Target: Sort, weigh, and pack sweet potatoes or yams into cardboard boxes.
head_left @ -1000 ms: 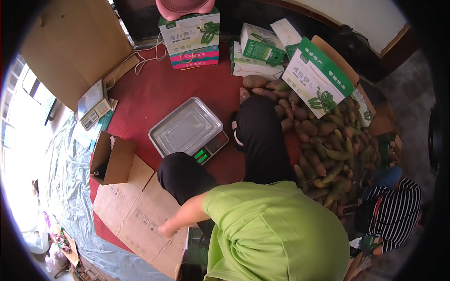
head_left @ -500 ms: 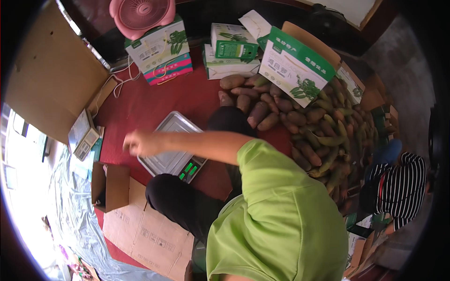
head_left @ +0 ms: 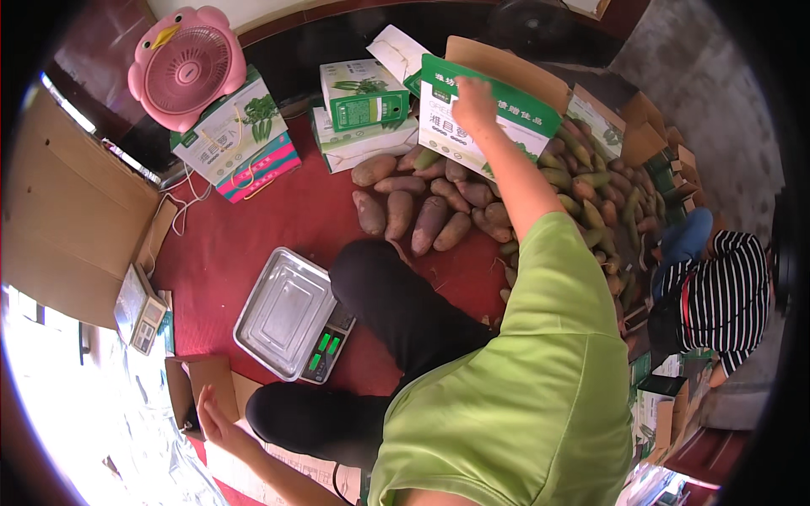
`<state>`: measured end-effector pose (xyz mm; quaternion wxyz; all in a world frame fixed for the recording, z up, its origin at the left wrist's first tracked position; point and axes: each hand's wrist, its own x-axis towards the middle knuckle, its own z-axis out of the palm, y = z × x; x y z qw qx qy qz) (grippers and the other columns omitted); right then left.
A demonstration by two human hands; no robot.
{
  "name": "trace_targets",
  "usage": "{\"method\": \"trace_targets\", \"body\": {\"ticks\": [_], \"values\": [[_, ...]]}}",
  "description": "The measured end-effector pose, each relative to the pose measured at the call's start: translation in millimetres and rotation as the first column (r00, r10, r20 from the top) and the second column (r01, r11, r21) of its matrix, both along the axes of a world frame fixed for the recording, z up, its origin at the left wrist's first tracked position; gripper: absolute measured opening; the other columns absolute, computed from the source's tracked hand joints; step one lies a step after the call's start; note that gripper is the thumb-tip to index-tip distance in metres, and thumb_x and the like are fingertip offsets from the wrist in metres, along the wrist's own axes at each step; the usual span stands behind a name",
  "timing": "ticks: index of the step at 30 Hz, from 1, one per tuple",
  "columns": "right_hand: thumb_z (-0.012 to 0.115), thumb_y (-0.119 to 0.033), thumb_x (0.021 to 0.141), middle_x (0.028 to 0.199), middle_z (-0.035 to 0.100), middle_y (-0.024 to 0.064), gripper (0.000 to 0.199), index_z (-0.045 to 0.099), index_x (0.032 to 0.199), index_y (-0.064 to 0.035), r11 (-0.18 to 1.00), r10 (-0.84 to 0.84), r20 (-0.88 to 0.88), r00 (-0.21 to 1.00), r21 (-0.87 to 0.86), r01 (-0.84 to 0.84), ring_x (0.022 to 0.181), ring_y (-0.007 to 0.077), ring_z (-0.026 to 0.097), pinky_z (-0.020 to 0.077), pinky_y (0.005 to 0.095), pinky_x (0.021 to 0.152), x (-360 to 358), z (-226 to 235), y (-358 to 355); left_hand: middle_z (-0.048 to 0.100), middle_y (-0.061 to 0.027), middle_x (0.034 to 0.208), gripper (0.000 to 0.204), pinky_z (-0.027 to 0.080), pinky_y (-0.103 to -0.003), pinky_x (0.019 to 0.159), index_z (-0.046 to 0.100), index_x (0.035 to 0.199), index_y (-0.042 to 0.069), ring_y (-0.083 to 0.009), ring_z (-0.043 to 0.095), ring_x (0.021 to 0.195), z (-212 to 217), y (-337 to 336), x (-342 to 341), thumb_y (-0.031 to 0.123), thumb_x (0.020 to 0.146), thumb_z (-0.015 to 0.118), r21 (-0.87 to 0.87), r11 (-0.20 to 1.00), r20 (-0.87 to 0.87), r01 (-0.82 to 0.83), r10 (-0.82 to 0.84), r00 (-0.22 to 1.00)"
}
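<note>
At the far side my right hand (head_left: 475,104) is stretched out to an open white and green carton (head_left: 451,135), over its green upper band. Its fingers are blurred, so their grip is unclear. My left hand (head_left: 218,417) is raised at the lower left, fingers spread and nothing in it, close to a small brown cardboard box (head_left: 211,377). Between my legs and that box sits a digital scale (head_left: 287,312) with a bare metal pan and lit green displays. Long root vegetables (head_left: 429,223), reddish-brown and green, lie heaped below and right of the carton.
White and green cartons (head_left: 363,93) stand stacked at the back. A pink fan-shaped thing (head_left: 187,72) tops more boxes at the back left. A second scale (head_left: 145,312) is at the left. On the right, a person in a striped top (head_left: 726,291) bends near more cartons.
My right hand has swung from above the scale at the left to the carton at the far side. My left hand has come into view. The view has shifted, uncovering the scale's pan.
</note>
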<state>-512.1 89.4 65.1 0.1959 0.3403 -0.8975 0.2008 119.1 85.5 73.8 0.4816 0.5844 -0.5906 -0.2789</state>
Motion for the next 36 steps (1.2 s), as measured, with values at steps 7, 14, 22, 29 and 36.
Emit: {"method": "trace_targets", "body": {"ticks": [7,14,22,29,36], "values": [[0.052,-0.012,0.081,0.116,0.049,0.0063,0.035,0.049,0.116,-0.0144,0.957,-0.257,-0.189,0.948,0.087,0.277,0.109,0.0239,0.047,0.0366,0.0468,0.087,-63,9,48,0.063,-0.0097,0.099,0.025,0.043,-0.028,0.084,0.059,0.108,-0.003,-0.0162,0.057,0.093,-35,-48,-74,0.013,0.093,0.046,0.138,0.932,-0.014,0.334,-0.335,0.942],[0.056,-0.013,0.077,0.088,0.065,0.0063,0.011,0.064,0.086,-0.0136,0.944,-0.183,-0.042,0.982,0.273,0.188,0.090,0.0260,0.061,0.0434,0.0448,0.081,-69,10,58,0.064,-0.0103,0.094,0.028,0.045,-0.027,0.079,0.057,0.112,-0.004,-0.0145,0.060,0.087,-78,-52,-67,0.012,0.089,0.053,0.443,0.840,-0.059,0.314,-0.322,0.945],[0.062,-0.017,0.073,0.087,0.065,0.0089,0.013,0.066,0.085,-0.0150,0.947,0.092,0.049,0.995,0.304,-0.103,0.088,0.0282,0.062,0.0490,0.0398,0.074,-21,52,21,0.065,-0.0106,0.089,0.027,0.046,-0.026,0.076,0.059,0.108,-0.004,-0.0149,0.060,0.082,-73,-49,-64,0.011,0.086,0.055,0.408,0.863,-0.015,0.298,-0.320,0.947],[0.068,-0.024,0.069,0.088,0.066,0.0110,0.025,0.068,0.093,-0.0165,0.909,0.297,0.167,0.940,0.251,-0.332,0.084,0.0282,0.063,0.0491,0.0405,0.072,27,95,-22,0.066,-0.0103,0.085,0.026,0.047,-0.026,0.074,0.061,0.106,-0.003,-0.0145,0.061,0.079,-69,-52,-66,0.010,0.085,0.055,0.392,0.876,0.012,0.282,-0.311,0.950],[0.066,-0.025,0.071,0.082,0.064,0.0095,0.021,0.066,0.088,-0.0124,0.632,0.767,0.123,0.630,0.033,-0.775,0.078,0.0289,0.062,0.0478,0.0384,0.068,150,83,-92,0.064,-0.0086,0.091,0.027,0.046,-0.026,0.075,0.058,0.111,-0.001,-0.0134,0.059,0.081,-75,-57,-51,0.012,0.088,0.055,0.332,0.918,-0.106,0.218,-0.193,0.975]]}}
